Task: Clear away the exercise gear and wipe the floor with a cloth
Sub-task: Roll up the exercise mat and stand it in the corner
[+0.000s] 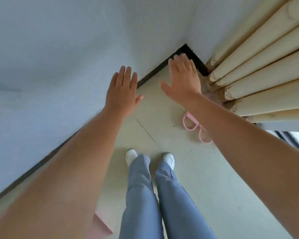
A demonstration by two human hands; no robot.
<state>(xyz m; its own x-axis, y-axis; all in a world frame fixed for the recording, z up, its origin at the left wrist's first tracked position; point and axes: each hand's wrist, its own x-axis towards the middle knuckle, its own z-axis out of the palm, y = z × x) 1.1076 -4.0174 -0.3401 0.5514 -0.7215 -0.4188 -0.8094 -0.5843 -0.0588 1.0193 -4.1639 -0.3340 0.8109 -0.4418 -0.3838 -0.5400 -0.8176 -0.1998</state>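
Observation:
Both my arms stretch forward over the pale tiled floor [214, 178] toward a room corner. My left hand [122, 91] is held out flat with straight fingers, empty, in front of the grey wall. My right hand [182, 80] is also flat and empty, fingers pointing at the corner's dark skirting. Under my right forearm a pink piece of exercise gear with two loop handles [191, 124] lies on the floor, partly hidden by the arm. A pink flat corner, perhaps a mat [102, 225], shows at the bottom left by my legs.
Grey walls [59, 49] meet in the corner ahead, edged by a dark skirting board [155, 71]. Cream pleated curtains [266, 66] hang at the right and reach the floor. My feet in white shoes [131, 155] stand on the tiles.

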